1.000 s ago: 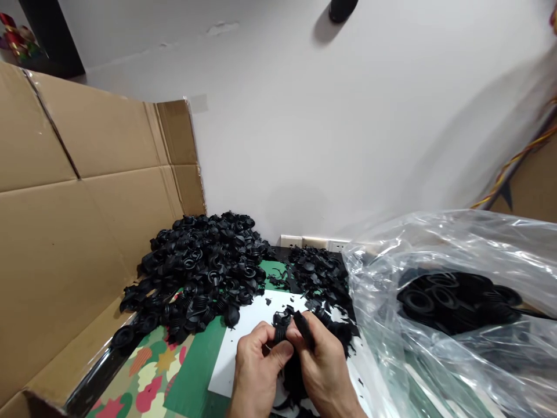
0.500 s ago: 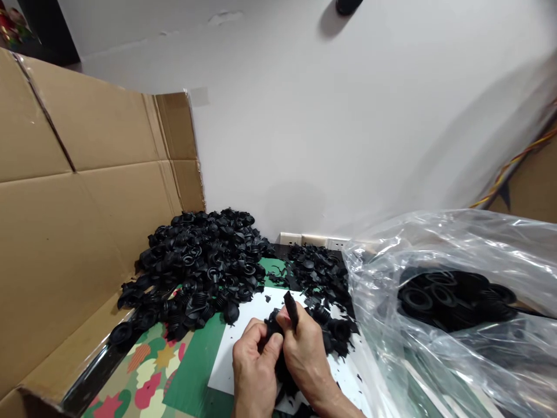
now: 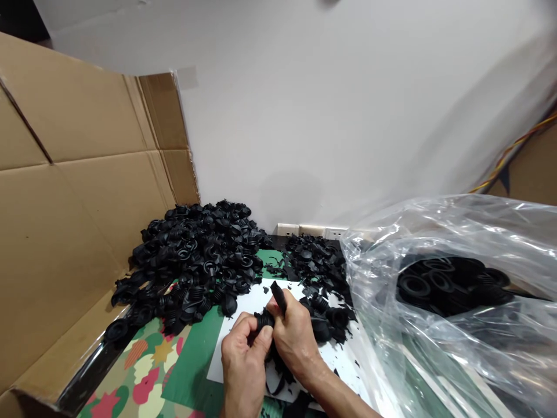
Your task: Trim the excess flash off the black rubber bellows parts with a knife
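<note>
My left hand (image 3: pixel 246 351) pinches a black ribbed rubber boot (image 3: pixel 263 320) between thumb and fingers above a white sheet (image 3: pixel 221 354). Pressed close against it, my right hand (image 3: pixel 296 337) is closed around a flat black strip-like handle (image 3: pixel 279 296) that sticks up past the index finger. The lower end of that tool is hidden by the fingers. More black rubber parts (image 3: pixel 322 330) lie on the sheet to the right of my hands. Thin black rubber scraps (image 3: pixel 275 380) lie below my wrists.
A big heap of black rubber parts (image 3: pixel 200 255) lies against a cardboard wall (image 3: pixel 100 139) at left. Black scraps (image 3: pixel 313 255) pile at the back, before wall sockets (image 3: pixel 311 231). On the right, a clear plastic bag (image 3: pixel 369 290) holds black rubber rings (image 3: pixel 415 284).
The view has shifted slightly. Both hands stay together, and the ribbed rubber boot now shows more plainly between my left fingers. The handle in my right hand tilts a little more leftward.
</note>
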{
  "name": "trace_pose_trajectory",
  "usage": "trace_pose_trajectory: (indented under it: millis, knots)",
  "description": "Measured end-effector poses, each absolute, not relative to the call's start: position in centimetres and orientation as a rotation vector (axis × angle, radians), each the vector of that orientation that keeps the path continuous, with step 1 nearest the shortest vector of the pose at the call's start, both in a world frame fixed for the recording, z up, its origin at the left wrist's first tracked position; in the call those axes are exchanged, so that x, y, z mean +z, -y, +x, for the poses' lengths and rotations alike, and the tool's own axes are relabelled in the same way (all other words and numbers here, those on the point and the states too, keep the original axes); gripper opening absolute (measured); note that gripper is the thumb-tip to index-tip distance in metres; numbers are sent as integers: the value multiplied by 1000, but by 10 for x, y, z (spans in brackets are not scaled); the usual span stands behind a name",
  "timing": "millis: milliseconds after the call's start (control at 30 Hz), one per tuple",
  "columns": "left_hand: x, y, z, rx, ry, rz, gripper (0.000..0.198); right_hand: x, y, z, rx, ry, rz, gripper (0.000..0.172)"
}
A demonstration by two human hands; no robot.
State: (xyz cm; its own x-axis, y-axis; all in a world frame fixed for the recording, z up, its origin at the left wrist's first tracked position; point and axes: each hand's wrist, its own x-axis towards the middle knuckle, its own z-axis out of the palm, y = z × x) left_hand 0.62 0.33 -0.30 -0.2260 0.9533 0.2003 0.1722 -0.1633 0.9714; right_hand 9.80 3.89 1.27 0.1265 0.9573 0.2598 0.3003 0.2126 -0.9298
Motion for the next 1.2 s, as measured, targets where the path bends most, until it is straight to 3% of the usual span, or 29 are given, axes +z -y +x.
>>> trace_pose_trajectory:
  millis: [500, 667, 867, 1033, 1200]
  knots:
    - [15, -18, 3, 1261, -1283, 1120, 27, 20, -35, 107, 848, 1513, -1143, 8]
    - [6, -12, 7, 1360, -1376, 1207, 22, 18, -42, 104, 807, 1440, -1243, 9]
    - [5, 7, 12, 1313, -1205, 1204, 30, 26, -77, 133, 667, 1276, -1384, 9]
    - [6, 5, 2, 1286, -1135, 960, 39, 31, -70, 139, 734, 1365, -1288, 21]
    - [0, 1, -3, 1333, -1029, 774, 31, 29, -54, 146, 739, 1319, -1272, 23]
